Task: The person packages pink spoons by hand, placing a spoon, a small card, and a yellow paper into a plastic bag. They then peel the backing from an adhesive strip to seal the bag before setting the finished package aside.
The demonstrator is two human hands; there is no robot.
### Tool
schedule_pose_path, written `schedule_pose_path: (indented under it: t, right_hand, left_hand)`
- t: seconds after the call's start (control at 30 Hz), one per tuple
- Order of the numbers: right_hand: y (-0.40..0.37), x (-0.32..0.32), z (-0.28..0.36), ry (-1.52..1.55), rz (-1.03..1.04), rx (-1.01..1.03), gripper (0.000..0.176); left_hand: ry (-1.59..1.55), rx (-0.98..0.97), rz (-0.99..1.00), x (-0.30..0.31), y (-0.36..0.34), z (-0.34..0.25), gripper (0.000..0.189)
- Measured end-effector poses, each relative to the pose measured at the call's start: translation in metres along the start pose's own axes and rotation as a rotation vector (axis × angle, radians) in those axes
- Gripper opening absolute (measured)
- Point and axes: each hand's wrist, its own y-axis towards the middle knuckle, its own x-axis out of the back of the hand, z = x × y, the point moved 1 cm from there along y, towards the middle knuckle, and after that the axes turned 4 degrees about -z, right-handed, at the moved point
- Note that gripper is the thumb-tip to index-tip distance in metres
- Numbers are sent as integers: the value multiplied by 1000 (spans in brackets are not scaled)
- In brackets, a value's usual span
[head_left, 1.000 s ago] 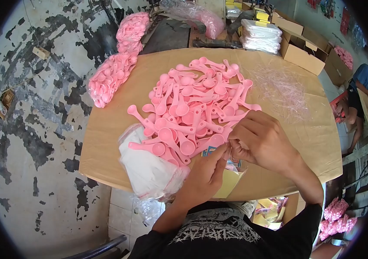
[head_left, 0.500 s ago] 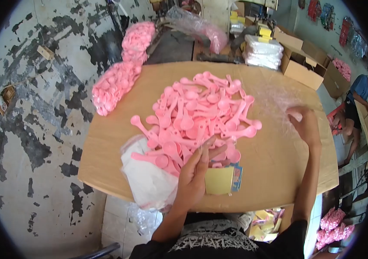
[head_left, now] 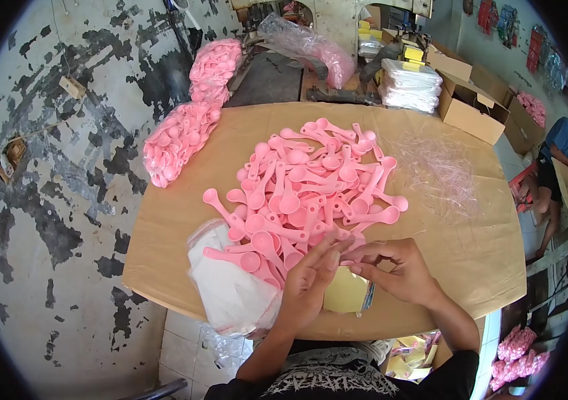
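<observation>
Pink plastic measuring spoons (head_left: 289, 202) lie in a heap on the brown-covered table (head_left: 460, 260). At the heap's near edge, my left hand (head_left: 308, 288) has its thumb and fingers pressed together. My right hand (head_left: 400, 272) meets it there in a pinch, fingertips close to the left ones. Whatever thin thing is between the fingers is too small to make out. Just below the fingertips lies a yellow card (head_left: 345, 293) with a blue edge showing beside it. A white plastic bag (head_left: 230, 283) rests left of my left hand, some spoons on it.
Thin clear plastic strands (head_left: 440, 170) lie at the table's right. A long bag of pink spoons (head_left: 180, 137) leans at the left edge. Behind are stacked clear bags (head_left: 409, 85) and an open cardboard box (head_left: 474, 107). Another person (head_left: 559, 157) sits at far right.
My right hand has left the clear strands and come down and left to my left hand. The left hand stays near the heap, over the yellow card.
</observation>
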Motion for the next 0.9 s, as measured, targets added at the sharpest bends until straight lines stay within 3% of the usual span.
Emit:
schedule_pose_path:
  t: [0.13,0.2,0.33,0.5,0.63,0.7,0.83,0.9]
  right_hand:
    - [-3,9,-13,33,37,41,20]
    - [-3,18,-9,15,133,12,20]
    - [-3,28,-1,-70,63,72,18]
    - [-5,33,-1,-34,4,121,20]
    - [-5,41,-9,-76,81,319,32]
    - [-2,45,-11,-163,120,463,36]
    - [-1,46,-7,-230,113,552,33]
    - [-2,48,-9,-224,119,528,30]
  left_hand:
    - [68,158,17,10,-2,10,37]
    - [76,80,7,7,-2,14,36]
    - [43,-38,8,3,-1,13,30]
    - [49,-29,94,4,-3,9,22]
    - [-27,-51,113,7,-3,13,16]
    - [95,-116,111,7,-2,15,17]
    - [247,-122,167,11,-4,11,15]
    - [141,-70,184,14,-4,15,13]
